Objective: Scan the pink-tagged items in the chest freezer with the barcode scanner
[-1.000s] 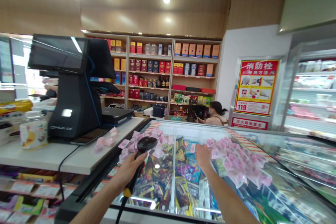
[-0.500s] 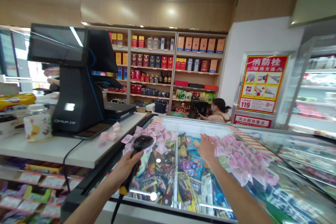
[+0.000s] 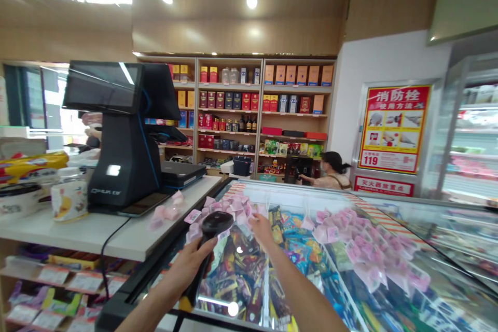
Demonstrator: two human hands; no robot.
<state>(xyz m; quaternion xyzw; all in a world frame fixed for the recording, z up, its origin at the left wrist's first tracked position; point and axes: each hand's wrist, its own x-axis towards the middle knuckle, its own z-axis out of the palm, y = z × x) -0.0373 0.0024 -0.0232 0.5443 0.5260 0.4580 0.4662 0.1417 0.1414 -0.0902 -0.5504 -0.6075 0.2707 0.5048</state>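
Observation:
My left hand [image 3: 194, 262] is wrapped round the handle of a black barcode scanner [image 3: 217, 223] with a yellow lower end. Its head is over a left-hand pile of small pink-and-white packets [image 3: 233, 205] on the glass top of a freezer [image 3: 218, 316]. At this pile's right edge my right hand [image 3: 261, 229] has its fingers drawn together on a pink packet [image 3: 246, 220], partly hidden by the fingers. A larger pile of the same packets [image 3: 365, 241] lies farther right on the glass. Through it I see wrapped ice creams [image 3: 237, 280].
To the left, a white counter [image 3: 128, 241] bears a black checkout terminal [image 3: 122, 155], a cup [image 3: 69, 197] and a few pink packets [image 3: 167, 211]. A black cable [image 3: 104, 257] hangs over its edge. Beyond the freezer are a person [image 3: 330, 174] and stocked shelves [image 3: 229, 85].
My right hand has moved left, from beside the right pile to the left pile, and its fingers have closed. The scanner stays in my left hand. The view has tilted up slightly.

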